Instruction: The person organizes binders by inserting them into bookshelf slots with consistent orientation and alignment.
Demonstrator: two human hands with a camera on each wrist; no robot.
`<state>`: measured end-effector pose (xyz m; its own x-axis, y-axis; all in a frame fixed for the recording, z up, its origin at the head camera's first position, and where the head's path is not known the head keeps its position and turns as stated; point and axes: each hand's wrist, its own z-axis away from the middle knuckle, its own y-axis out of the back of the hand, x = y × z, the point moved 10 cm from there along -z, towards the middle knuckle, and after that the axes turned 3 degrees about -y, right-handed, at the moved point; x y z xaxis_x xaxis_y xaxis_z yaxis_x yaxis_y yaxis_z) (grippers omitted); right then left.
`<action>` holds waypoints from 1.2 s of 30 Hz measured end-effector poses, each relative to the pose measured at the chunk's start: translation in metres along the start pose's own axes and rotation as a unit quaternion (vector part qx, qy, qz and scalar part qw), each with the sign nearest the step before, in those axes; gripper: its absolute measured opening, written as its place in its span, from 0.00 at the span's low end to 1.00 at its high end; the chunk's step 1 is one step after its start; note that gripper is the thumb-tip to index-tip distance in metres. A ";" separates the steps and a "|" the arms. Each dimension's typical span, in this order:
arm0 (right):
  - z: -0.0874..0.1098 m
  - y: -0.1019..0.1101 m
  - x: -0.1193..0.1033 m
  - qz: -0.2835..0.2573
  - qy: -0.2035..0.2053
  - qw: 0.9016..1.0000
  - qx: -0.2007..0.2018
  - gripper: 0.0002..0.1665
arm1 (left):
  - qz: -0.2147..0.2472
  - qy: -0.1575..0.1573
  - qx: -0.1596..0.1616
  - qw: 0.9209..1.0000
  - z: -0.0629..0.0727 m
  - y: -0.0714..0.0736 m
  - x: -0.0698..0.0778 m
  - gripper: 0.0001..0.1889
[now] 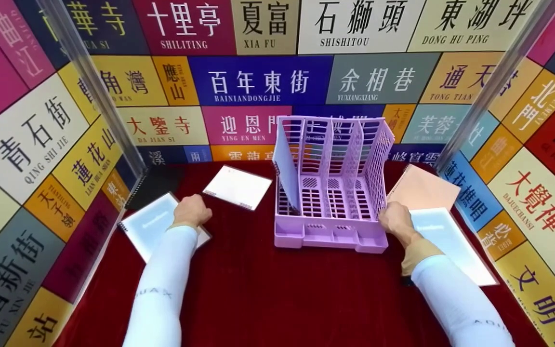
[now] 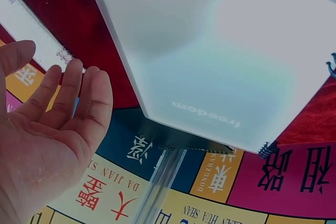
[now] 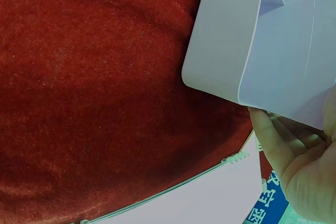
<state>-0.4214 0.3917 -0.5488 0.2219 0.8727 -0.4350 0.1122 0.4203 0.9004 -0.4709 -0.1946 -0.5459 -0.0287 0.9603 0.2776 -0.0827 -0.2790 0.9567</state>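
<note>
A purple file rack (image 1: 330, 231) with several upright dividers stands on the red cloth. A blue spiral notebook (image 1: 284, 166) leans upright in its leftmost slot. My right hand (image 1: 397, 219) grips the rack's right front edge; in the right wrist view its fingers (image 3: 273, 140) lie along the rack's outer side, with the thumb partly cut off by the frame. My left hand (image 1: 191, 210) is over the light blue spiral notebook (image 1: 150, 224) on the left. In the left wrist view the left hand (image 2: 58, 124) holds nothing, fingers loosely bent beside that notebook.
A white spiral notebook (image 1: 237, 187) lies left of the rack, and a black one (image 1: 157, 183) at the back left. On the right, a peach notebook (image 1: 424, 185) is partly under a pale blue one (image 1: 451, 241). Sign-printed panels (image 1: 263, 79) enclose the back and sides.
</note>
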 end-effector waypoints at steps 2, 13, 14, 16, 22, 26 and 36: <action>0.000 0.000 0.000 0.001 0.000 1.000 0.001 0.16 | 0.000 0.002 0.000 1.000 0.001 0.001 -0.003 0.10; 0.000 -0.001 0.000 -0.006 -0.006 1.000 -0.020 0.16 | 0.019 0.023 -0.005 1.000 0.014 0.000 -0.031 0.09; 0.000 -0.001 0.000 -0.007 -0.008 1.000 -0.020 0.16 | 0.020 0.028 -0.008 0.999 0.014 -0.002 -0.035 0.09; 0.000 -0.002 0.000 -0.008 -0.010 1.000 -0.020 0.16 | 0.024 0.040 -0.019 0.999 0.017 -0.005 -0.041 0.10; -0.001 0.000 0.000 -0.004 -0.001 1.000 -0.017 0.16 | 0.023 0.050 -0.017 0.998 0.023 -0.009 -0.055 0.15; -0.001 0.001 -0.002 0.005 0.014 1.000 -0.006 0.15 | 0.021 0.058 -0.004 0.998 0.026 -0.010 -0.066 0.13; -0.001 -0.001 0.001 -0.004 0.007 1.000 -0.009 0.16 | 0.029 0.090 -0.018 0.995 0.036 -0.021 -0.092 0.12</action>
<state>-0.4224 0.3924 -0.5506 0.2073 0.8722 -0.4430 0.0963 0.4324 0.8965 -0.4310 -0.2770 -0.5885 -0.2119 0.9269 0.3096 -0.1104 -0.3375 0.9348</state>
